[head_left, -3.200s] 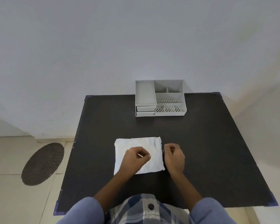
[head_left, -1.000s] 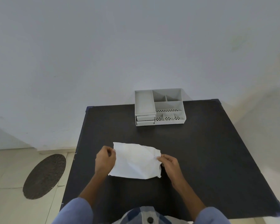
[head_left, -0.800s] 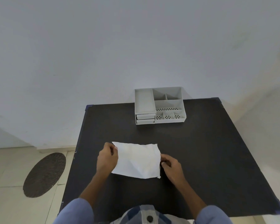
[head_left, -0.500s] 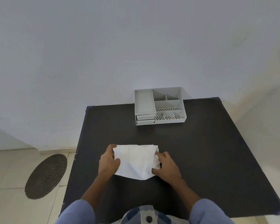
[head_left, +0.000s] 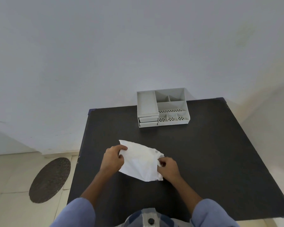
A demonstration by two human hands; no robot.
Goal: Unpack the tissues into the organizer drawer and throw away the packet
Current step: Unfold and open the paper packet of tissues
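Observation:
A white tissue packet, crumpled and tilted, is held just above the black table near its front middle. My left hand pinches the packet's left edge. My right hand grips its right edge, with fingers curled over a fold. A white plastic organizer stands at the table's far edge against the wall, with open top compartments and two small drawers at its front left, both shut. Whether tissues are inside the packet cannot be told.
A pale wall rises right behind the table. On the tiled floor to the left lies a dark oval mat. My blue sleeves and checked shirt fill the bottom edge.
The packet lay flat on the table at first. Both hands took its left and right edges, lifted it, pressed it inward, and now hold it turned at an angle.

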